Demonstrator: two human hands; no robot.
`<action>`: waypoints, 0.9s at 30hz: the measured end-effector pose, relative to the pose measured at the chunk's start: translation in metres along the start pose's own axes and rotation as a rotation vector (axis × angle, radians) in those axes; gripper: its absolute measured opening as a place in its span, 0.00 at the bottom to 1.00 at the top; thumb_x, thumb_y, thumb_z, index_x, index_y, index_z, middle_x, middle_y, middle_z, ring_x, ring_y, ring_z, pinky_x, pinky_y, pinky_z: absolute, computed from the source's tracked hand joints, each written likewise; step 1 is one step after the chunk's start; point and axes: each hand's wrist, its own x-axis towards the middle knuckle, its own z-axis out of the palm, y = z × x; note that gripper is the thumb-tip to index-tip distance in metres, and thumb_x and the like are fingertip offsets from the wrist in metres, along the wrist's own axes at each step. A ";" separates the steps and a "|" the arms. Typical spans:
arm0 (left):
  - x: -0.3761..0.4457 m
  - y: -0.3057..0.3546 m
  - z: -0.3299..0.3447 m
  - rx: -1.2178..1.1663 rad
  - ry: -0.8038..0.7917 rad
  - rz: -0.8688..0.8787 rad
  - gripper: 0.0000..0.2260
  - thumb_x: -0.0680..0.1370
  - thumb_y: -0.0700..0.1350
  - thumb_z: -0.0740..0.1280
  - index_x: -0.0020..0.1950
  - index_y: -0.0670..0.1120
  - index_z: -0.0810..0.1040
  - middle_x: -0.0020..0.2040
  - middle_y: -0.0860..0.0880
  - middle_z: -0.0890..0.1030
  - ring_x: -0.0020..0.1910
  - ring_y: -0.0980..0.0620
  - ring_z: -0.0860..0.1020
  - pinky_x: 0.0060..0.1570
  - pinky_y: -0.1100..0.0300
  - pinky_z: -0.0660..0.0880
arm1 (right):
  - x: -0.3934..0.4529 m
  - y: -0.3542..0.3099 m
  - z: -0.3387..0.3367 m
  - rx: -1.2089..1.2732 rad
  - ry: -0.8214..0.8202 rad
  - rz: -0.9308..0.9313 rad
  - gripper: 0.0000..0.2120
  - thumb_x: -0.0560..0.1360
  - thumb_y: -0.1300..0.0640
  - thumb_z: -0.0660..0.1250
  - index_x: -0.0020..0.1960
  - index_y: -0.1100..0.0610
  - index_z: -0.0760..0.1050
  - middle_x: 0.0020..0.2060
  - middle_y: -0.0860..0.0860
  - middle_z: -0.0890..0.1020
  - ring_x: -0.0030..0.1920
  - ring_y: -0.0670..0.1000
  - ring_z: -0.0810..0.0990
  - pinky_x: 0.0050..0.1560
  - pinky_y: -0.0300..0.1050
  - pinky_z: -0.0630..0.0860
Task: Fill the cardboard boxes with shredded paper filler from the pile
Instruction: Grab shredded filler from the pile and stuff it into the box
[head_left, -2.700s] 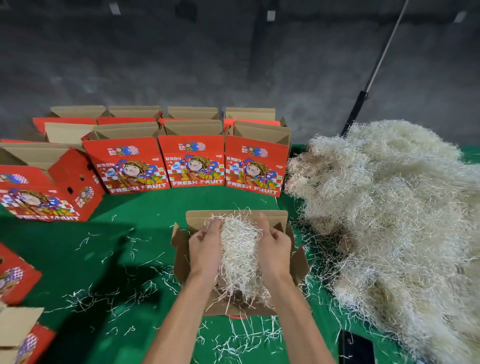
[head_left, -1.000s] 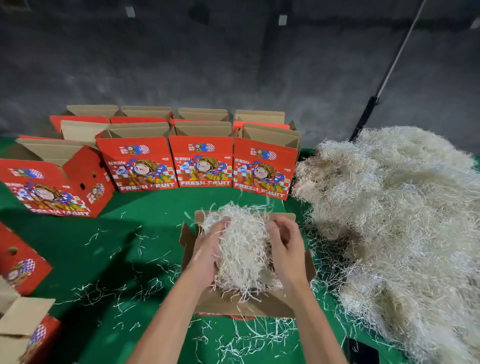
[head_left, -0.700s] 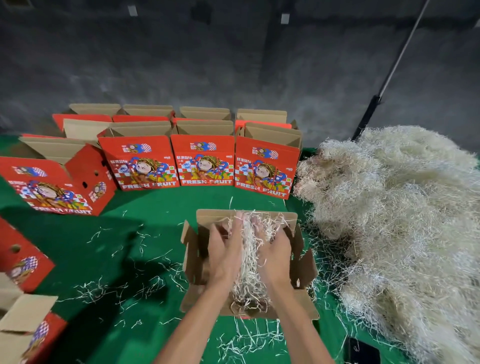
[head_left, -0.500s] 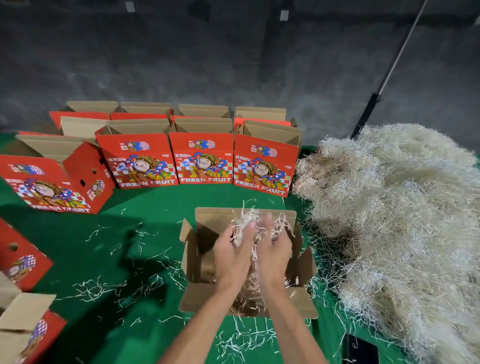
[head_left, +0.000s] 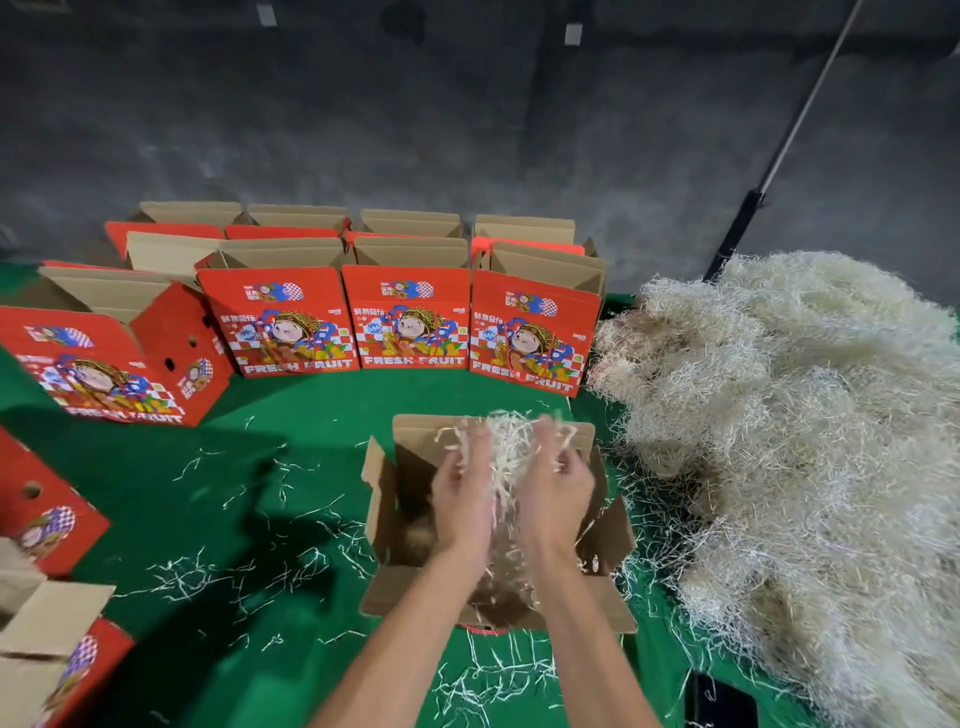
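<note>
**boxfan22:** Hands are seen over the open cardboard box (head_left: 387, 499) at near centre of the green tabletop (head_left: 311, 410). The left hand (head_left: 464, 500) and the right hand (head_left: 555, 493) are held close together, palms facing, and a clump of shredded paper (head_left: 506, 447) is pressed between them. Can it be told whether the fingers are curled round it?

**paperpusher:** Not really, the fingers are motion-blurred. The clump is squeezed between both hands, that much is shown; anything more about the grip can't be told. The box flaps are folded outward and more filler (head_left: 498, 582) is seen lower down inside, under the wrists.

**boxfan22:** And the source of the stuff?

**paperpusher:** The big pile (head_left: 800, 441) is heaped on the right, just beside the box. Loose strands (head_left: 208, 577) are scattered on the green cover around the box, left and near.

**boxfan22:** Other boxes?

**paperpusher:** A row of red "FRESH FRUIT" boxes (head_left: 405, 317) is lined up upright at the far side, flaps open, with a second row behind. One more red box (head_left: 109, 364) is set at the far left, and a couple are cut off at the near left edge. A dark phone (head_left: 719, 701) is lying at the near right.
</note>
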 end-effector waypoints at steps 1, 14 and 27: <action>-0.004 -0.002 -0.001 0.071 -0.002 -0.001 0.27 0.72 0.67 0.70 0.63 0.51 0.75 0.57 0.51 0.78 0.57 0.48 0.77 0.56 0.51 0.75 | -0.001 0.002 0.000 -0.027 -0.028 0.006 0.23 0.78 0.36 0.63 0.36 0.54 0.76 0.24 0.43 0.71 0.25 0.42 0.65 0.26 0.34 0.66; 0.026 0.002 -0.009 0.003 0.075 -0.133 0.29 0.79 0.66 0.58 0.75 0.51 0.66 0.72 0.49 0.71 0.69 0.48 0.69 0.71 0.44 0.61 | -0.003 0.006 -0.005 -0.180 -0.328 0.058 0.42 0.70 0.21 0.56 0.71 0.51 0.70 0.58 0.37 0.76 0.58 0.41 0.77 0.61 0.45 0.75; 0.041 0.032 -0.051 0.154 0.046 -0.009 0.23 0.71 0.71 0.67 0.53 0.56 0.73 0.41 0.58 0.75 0.36 0.61 0.72 0.38 0.61 0.72 | 0.038 -0.004 -0.044 -0.030 -0.209 0.118 0.17 0.77 0.31 0.59 0.46 0.42 0.78 0.36 0.39 0.78 0.35 0.41 0.77 0.43 0.39 0.75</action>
